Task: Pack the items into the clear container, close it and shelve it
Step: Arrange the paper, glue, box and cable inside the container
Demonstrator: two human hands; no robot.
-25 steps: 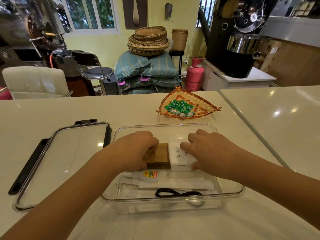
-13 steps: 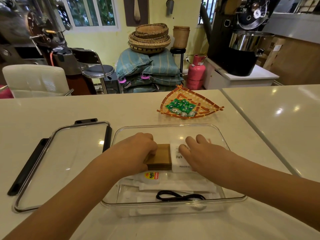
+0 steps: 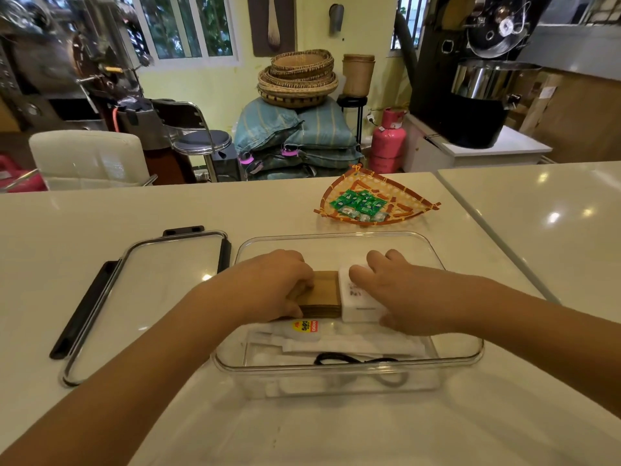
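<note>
A clear rectangular container [image 3: 336, 237] stands on the white counter in front of me. Inside it, my left hand [image 3: 268, 284] grips a stack of brown cards [image 3: 322, 294], and my right hand [image 3: 396, 290] grips a white box [image 3: 356, 304] right beside the stack. Nearer to me in the container lie a white glue bottle with a yellow label [image 3: 302, 327], white paper packets [image 3: 363, 346] and black-handled scissors [image 3: 349, 359]. The clear lid with black latches [image 3: 148, 297] lies flat to the left of the container.
A woven triangular tray [image 3: 416, 210] holding several green sachets sits on the counter behind the container. A seam [image 3: 494, 237] splits the counter on the right. Beyond the counter are a white chair, a stool, stacked sacks with baskets, a pink gas cylinder and a dark machine.
My right hand shifted on the white box, its fingers now curled over the far edge. The left hand stays on the brown cards. The view has shifted slightly.
</note>
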